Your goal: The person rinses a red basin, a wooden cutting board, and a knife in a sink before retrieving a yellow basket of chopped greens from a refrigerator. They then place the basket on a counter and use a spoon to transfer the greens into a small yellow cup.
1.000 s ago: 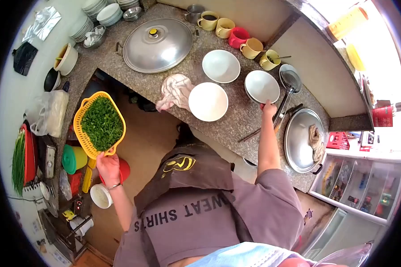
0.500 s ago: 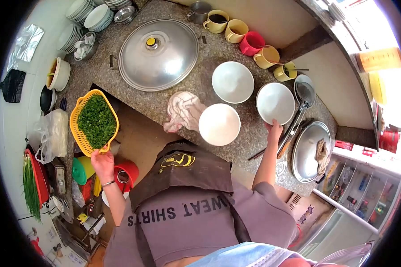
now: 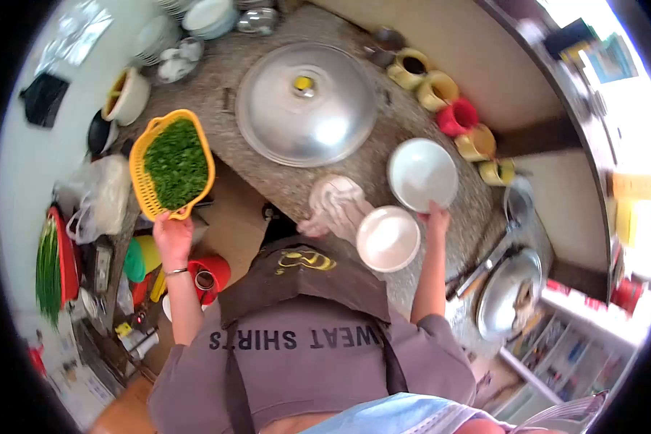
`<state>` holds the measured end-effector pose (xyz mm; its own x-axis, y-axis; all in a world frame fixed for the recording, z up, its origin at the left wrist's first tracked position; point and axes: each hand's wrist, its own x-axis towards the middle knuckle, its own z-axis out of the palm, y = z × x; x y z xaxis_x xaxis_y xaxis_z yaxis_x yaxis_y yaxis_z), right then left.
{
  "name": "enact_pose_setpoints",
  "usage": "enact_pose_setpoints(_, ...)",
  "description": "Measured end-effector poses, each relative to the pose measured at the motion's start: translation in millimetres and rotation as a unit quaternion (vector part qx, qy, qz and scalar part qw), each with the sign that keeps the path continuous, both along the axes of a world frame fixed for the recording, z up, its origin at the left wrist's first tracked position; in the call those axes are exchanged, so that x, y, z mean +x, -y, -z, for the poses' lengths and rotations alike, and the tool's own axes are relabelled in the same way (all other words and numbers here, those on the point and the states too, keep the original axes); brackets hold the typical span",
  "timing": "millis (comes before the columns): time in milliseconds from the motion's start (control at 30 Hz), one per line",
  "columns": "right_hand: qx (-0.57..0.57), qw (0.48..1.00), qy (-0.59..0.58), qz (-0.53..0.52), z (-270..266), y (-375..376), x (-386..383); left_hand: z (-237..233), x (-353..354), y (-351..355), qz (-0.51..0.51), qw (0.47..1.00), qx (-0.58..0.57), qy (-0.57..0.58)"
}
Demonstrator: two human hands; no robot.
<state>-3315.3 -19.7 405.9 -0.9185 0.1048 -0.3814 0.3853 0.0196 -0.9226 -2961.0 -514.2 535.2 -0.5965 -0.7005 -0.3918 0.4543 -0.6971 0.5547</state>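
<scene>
On the left, my left hand (image 3: 173,239) grips the near end of a yellow plastic basket (image 3: 139,189). Chopped green herbs (image 3: 175,165) fill it. My right hand (image 3: 436,223) pinches the near rim of a white bowl (image 3: 422,175) over the stone counter. Only one bowl shows at that spot; whether another sits underneath is hidden. Just in front and to the left stands a second white bowl (image 3: 388,239), touching or close to a crumpled cloth (image 3: 338,202).
A large domed metal lid (image 3: 306,119) lies on the counter. Several mugs, including a red mug (image 3: 457,117), line the back wall. To the right are a strainer (image 3: 518,202) and a smaller lid (image 3: 506,304). Stacked bowls (image 3: 210,18) stand at back left.
My right hand has moved its bowl left, onto the spot of the rear bowl, which no longer shows separately. The whole view has shifted; my left hand still holds the basket.
</scene>
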Motion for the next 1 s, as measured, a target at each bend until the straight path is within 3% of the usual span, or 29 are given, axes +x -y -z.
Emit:
enact_pose_setpoints(67, -0.024, 0.999, -0.016, 0.028, 11, 0, 0, -5, 7, 13, -0.014, 1.0, -0.001, 0.021)
enact_pose_setpoints(100, 0.065, 0.998, -0.017, 0.01, 12, -4, 1, -4, 15, 22, -0.014, 0.999, 0.005, 0.028)
enact_pose_setpoints(200, 0.157, 0.983, -0.053, 0.076, 11, 1, 7, -14, 22, 45, -0.01, 0.999, 0.007, 0.032)
enact_pose_setpoints(267, 0.3, 0.951, -0.042, 0.06, 9, 4, 4, -3, 31, 75, -0.022, 0.999, 0.015, 0.022)
enact_pose_setpoints(333, 0.107, 0.985, 0.017, 0.137, 15, 12, 5, 4, 42, 96, -0.022, 0.999, 0.026, 0.025)
enact_pose_setpoints(400, -0.079, 0.993, 0.069, 0.057, 37, -2, -3, 6, 45, 115, -0.033, 0.999, 0.031, 0.012)
enact_pose_setpoints(467, -0.043, 0.995, 0.078, 0.039, 36, -8, -9, 12, 56, 134, -0.029, 0.999, 0.039, 0.005)
enact_pose_setpoints(533, -0.058, 0.997, -0.049, 0.011, -3, 16, 19, 9, 66, 148, -0.033, 0.999, 0.043, -0.005)
enact_pose_setpoints(600, 0.009, 1.0, 0.016, 0.022, -7, 12, -7, 12, 83, 163, -0.003, 0.999, 0.033, -0.012)
enact_pose_setpoints(767, 0.025, 0.999, -0.019, 0.008, -46, 45, -16, 32, 118, 192, -0.008, 0.999, 0.035, -0.009)
enact_pose_setpoints(900, -0.006, 0.989, -0.123, -0.079, -87, 170, -31, 54, 123, 193, 0.0, 0.999, 0.042, -0.008)
enact_pose_setpoints(933, -0.007, 0.993, -0.073, -0.094, -101, 218, -43, 59, 124, 191, -0.006, 0.998, 0.055, -0.013)
enact_pose_setpoints(1000, -0.069, 0.976, -0.078, -0.193, -123, 329, -50, 65, 122, 191, -0.02, 0.997, 0.074, -0.025)
